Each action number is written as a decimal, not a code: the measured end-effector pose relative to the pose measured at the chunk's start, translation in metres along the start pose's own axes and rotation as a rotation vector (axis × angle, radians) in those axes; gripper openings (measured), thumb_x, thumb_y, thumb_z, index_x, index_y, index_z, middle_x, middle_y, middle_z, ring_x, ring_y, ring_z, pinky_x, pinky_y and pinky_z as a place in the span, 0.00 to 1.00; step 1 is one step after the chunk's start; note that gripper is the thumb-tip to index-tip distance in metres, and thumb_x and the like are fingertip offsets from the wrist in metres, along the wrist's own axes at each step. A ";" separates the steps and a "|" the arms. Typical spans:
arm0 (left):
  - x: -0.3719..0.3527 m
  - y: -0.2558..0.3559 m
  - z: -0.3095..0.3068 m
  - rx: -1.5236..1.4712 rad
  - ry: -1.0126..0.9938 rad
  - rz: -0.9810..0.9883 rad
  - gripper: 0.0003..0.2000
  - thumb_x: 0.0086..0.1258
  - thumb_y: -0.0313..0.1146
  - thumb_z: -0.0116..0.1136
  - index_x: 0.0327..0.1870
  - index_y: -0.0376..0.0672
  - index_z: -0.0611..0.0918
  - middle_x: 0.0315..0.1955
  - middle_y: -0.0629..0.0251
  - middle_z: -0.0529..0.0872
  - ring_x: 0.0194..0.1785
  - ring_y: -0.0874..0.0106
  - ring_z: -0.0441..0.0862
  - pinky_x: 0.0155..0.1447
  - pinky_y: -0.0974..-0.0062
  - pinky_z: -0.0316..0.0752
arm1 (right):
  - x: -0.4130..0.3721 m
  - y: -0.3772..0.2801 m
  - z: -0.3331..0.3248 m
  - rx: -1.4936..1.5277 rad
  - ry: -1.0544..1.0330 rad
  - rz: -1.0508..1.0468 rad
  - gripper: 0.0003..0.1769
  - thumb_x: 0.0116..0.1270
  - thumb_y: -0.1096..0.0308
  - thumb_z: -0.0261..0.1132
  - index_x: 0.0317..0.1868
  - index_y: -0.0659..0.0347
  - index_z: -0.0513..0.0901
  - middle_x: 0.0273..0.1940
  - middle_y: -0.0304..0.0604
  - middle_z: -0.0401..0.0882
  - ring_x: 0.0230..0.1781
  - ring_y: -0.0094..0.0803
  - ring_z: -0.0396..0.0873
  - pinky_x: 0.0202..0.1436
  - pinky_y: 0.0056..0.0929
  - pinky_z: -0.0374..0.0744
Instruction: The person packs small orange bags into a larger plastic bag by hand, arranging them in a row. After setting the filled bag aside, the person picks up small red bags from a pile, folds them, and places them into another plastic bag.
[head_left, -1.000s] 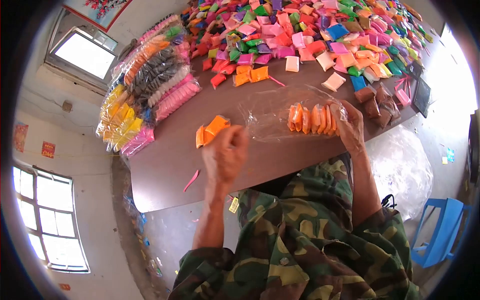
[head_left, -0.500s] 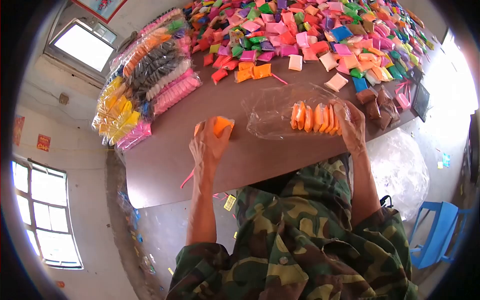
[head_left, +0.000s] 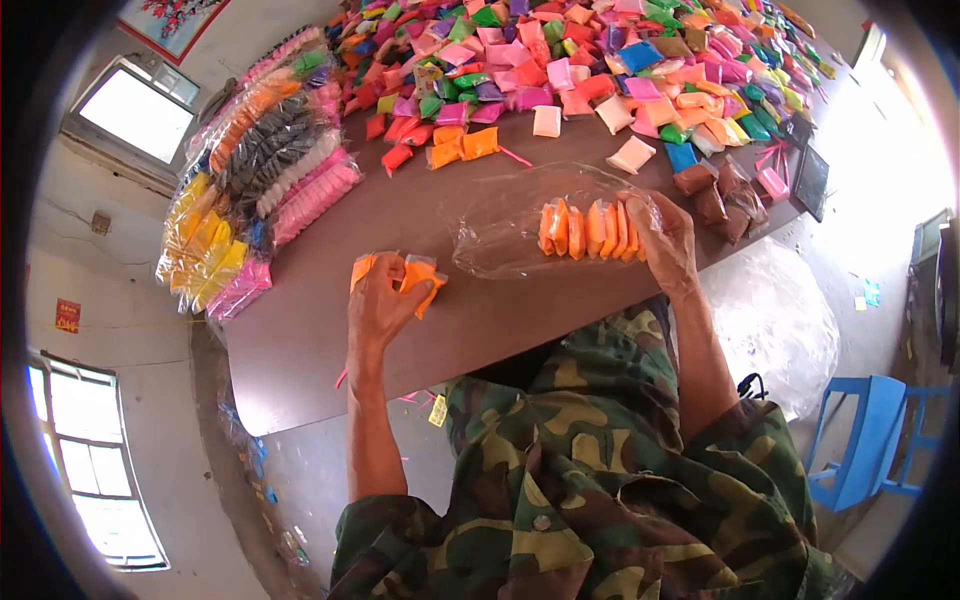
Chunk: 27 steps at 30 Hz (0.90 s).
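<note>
My left hand is closed on small orange packets, with orange showing on both sides of its fingers, low over the brown table. Some of what it grips is hidden behind the fingers. To the right, my right hand pinches the end of a clear plastic bag. Inside that bag a row of several orange packets stands side by side, close against my right fingers. The bag's loose end spreads leftward, toward my left hand.
A big heap of coloured packets covers the back of the table. Filled clear bags of packets are stacked at the left. Brown packets and a dark flat object lie by the right edge. A blue chair stands at right.
The orange in my left hand now shows as two separate packets, one on each side of the fingers. My right hand still grips the bag. The whole view has shifted slightly.
</note>
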<state>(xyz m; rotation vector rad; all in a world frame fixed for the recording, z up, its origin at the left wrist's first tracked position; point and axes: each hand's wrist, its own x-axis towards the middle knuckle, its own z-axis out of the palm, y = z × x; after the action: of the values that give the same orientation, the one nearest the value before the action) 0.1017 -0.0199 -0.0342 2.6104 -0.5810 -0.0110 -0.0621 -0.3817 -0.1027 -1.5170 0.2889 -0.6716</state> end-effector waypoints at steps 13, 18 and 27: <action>-0.031 0.019 -0.023 0.044 -0.252 0.022 0.33 0.58 0.47 0.78 0.63 0.40 0.84 0.51 0.55 0.91 0.55 0.58 0.89 0.59 0.60 0.83 | -0.001 -0.002 0.002 -0.010 0.012 -0.043 0.18 0.82 0.59 0.68 0.58 0.65 0.90 0.48 0.32 0.89 0.49 0.17 0.79 0.55 0.22 0.79; -0.037 0.003 -0.017 0.069 -0.192 0.108 0.29 0.62 0.45 0.76 0.62 0.42 0.85 0.49 0.57 0.91 0.54 0.56 0.89 0.58 0.58 0.83 | -0.001 -0.003 0.001 -0.037 0.003 -0.007 0.17 0.83 0.59 0.68 0.58 0.65 0.90 0.48 0.32 0.89 0.49 0.17 0.79 0.55 0.22 0.79; -0.039 0.010 -0.026 0.159 -0.227 0.036 0.26 0.64 0.42 0.74 0.62 0.39 0.86 0.48 0.56 0.92 0.38 0.61 0.88 0.49 0.61 0.84 | -0.001 -0.003 0.002 -0.019 0.007 -0.017 0.17 0.82 0.60 0.69 0.58 0.65 0.89 0.48 0.32 0.88 0.49 0.16 0.79 0.55 0.21 0.78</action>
<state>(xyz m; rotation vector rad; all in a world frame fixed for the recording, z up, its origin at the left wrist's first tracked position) 0.0652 -0.0010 -0.0095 2.7731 -0.7348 -0.2622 -0.0628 -0.3794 -0.0997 -1.5373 0.2893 -0.6891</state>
